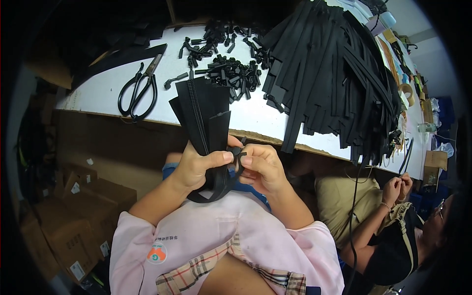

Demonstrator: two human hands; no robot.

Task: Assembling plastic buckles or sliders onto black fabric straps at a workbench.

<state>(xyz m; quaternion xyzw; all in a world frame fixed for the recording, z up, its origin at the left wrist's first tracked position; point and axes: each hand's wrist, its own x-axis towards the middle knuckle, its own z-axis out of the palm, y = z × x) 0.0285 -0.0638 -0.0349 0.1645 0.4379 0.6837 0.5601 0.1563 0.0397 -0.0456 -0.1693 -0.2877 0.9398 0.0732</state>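
Observation:
In front of my chest, my left hand (196, 167) is closed around a bundle of black zipper strips (194, 110), one of which shows its row of teeth. The strips stand up past the table's edge and loop down below the hand. My right hand (263, 167) pinches a curled end of zipper tape (240, 164) between thumb and fingers, close to the left thumb. A small dark piece (238, 150) sits between the two hands; I cannot tell whether it is a slider. Black zipper sliders with pulls (233, 73) lie scattered on the table beyond the bundle.
Black-handled scissors (140, 93) lie on the white table (103, 96) at left. A large heap of black zipper strips (329, 73) hangs over the edge at right. Cardboard boxes (73, 226) stand on the lower left. A co-worker (383, 241) sits at right, hands raised near the table.

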